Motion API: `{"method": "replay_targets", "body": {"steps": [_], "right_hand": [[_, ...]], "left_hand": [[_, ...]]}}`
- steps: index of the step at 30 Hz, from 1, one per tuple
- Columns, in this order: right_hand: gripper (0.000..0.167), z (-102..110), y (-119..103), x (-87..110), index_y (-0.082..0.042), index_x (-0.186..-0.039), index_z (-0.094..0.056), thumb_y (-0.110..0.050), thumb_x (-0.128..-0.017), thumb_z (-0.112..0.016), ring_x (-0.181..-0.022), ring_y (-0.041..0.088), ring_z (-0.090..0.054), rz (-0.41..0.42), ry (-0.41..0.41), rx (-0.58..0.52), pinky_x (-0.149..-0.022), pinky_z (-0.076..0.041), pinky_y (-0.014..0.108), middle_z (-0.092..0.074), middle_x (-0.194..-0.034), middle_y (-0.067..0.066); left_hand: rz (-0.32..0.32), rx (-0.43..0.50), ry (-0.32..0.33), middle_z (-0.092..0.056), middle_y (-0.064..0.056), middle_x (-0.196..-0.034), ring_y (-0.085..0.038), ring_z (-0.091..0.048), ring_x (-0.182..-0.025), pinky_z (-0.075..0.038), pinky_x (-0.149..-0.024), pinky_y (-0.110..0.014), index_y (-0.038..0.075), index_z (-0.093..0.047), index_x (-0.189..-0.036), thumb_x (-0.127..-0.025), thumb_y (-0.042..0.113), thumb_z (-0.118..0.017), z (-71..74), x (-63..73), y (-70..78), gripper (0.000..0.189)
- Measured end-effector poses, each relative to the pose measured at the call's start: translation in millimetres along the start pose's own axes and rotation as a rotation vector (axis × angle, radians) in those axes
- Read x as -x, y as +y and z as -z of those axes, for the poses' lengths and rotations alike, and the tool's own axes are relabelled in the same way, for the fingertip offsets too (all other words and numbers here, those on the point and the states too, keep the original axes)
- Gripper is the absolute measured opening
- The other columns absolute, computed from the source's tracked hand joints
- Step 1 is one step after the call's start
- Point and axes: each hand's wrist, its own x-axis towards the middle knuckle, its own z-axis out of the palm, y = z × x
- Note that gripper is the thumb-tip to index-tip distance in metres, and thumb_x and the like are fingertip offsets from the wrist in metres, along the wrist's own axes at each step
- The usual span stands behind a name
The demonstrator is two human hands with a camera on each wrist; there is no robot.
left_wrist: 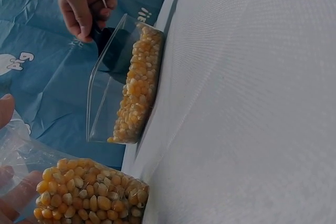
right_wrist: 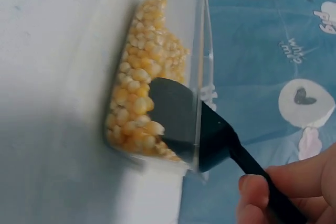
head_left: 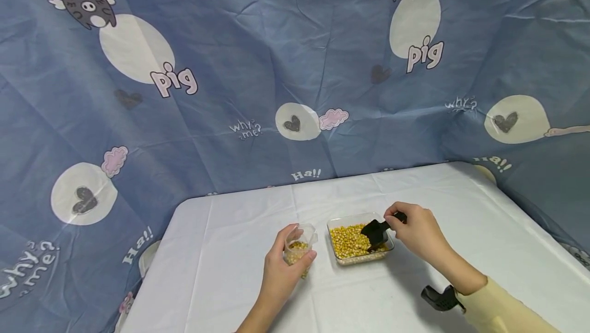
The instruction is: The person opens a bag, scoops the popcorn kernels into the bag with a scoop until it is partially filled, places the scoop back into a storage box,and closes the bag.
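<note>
My right hand [head_left: 417, 229] grips the handle of a black scoop [head_left: 375, 232]. The scoop's blade dips into corn kernels [right_wrist: 139, 85] in a clear rectangular container [head_left: 343, 259], at the end nearest that hand. Left of the container, my left hand [head_left: 286, 266] holds a clear plastic bag [head_left: 306, 233] upright, with fingers behind it and thumb in front. More yellow kernels [left_wrist: 97, 195] fill the bag's lower part, and its mouth stands open at the top. In the right wrist view, fingers and thumb pinch the scoop's handle.
A white cloth [head_left: 239, 251] covers the table under the bag and container. Behind it hangs a blue curtain [head_left: 230, 66] printed with pigs and lettering. A black strap device [head_left: 440, 298] sits at the right wrist, beside a pale yellow sleeve [head_left: 500, 302].
</note>
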Motion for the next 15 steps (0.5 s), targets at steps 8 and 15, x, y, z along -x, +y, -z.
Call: {"method": "replay_targets", "body": {"steps": [8,15], "right_hand": [[0.008,-6,12,-1.0,-0.011,-0.102,-0.073,-0.016,-0.097,-0.067,-0.062,0.019,-0.062,-0.081,-0.013,-0.098,-0.054,-0.046,0.033,-0.069,-0.078,0.003],[0.009,-15,20,1.7,-0.011,-0.103,-0.073,-0.016,-0.096,-0.069,-0.062,0.024,-0.062,-0.085,-0.044,-0.153,-0.056,-0.045,0.032,-0.068,-0.077,0.004]], "left_hand": [[-0.004,0.005,0.002,-0.063,0.005,-0.132,-0.013,-0.055,-0.127,-0.033,-0.111,-0.052,0.037,-0.050,-0.139,-0.082,0.032,-0.086,0.6,0.3,0.3,0.067],[-0.005,0.007,-0.002,-0.063,0.004,-0.133,-0.014,-0.054,-0.128,-0.033,-0.111,-0.053,0.031,-0.051,-0.140,-0.082,0.034,-0.085,-0.2,0.3,-0.1,0.068]]}}
